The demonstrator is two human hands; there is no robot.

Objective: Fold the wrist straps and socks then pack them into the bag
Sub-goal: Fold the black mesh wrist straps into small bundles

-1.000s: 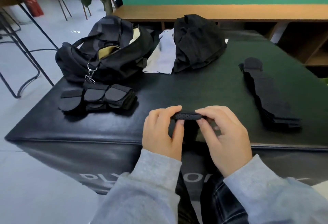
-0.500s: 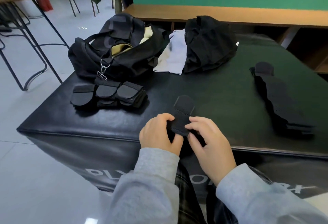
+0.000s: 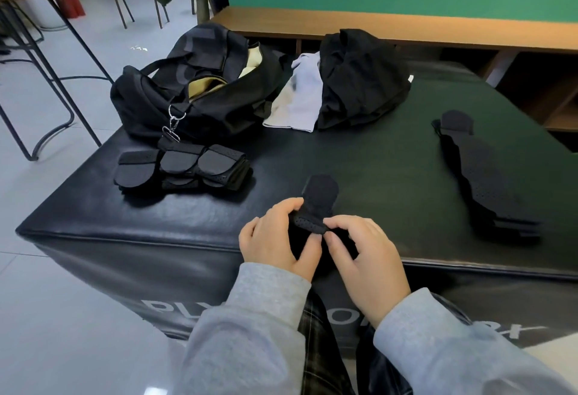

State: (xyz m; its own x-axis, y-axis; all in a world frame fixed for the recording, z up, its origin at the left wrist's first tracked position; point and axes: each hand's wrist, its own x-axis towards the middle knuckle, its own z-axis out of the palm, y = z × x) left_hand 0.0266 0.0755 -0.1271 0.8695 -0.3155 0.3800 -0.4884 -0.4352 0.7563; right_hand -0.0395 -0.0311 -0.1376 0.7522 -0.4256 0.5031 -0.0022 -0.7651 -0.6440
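Two hands: both work one strap [image 3: 316, 207] at the near edge of the black box [image 3: 359, 157].
Left hand [image 3: 278, 238]: fingers curled over the strap's folded end, thumb underneath, pinching it.
Right hand [image 3: 362, 254]: fingertips pinch the same fold from the other side; the remaining fingers hang loosely curled.
Why held so: judged, the two pinches keep the fold from springing open while the rounded tab lies flat on the box, pointing away from the person.
Folded pile [image 3: 184, 169]: several folded straps lie bundled together just in front of the bag, probably parked there so they go in at one time.
Unfolded stack [image 3: 481, 175]: long flat straps lie well to the right, apart from the finished ones.
Bag [image 3: 200, 88]: dark duffel at the far left, mouth gaping open with a yellowish lining showing; what lies inside I cannot tell.
Socks: a pale piece [image 3: 300, 97] lies between the bag and a black cloth heap [image 3: 359, 79]; possibly a sock, not yet folded.
Stage: strap folding partway done, packing not begun.
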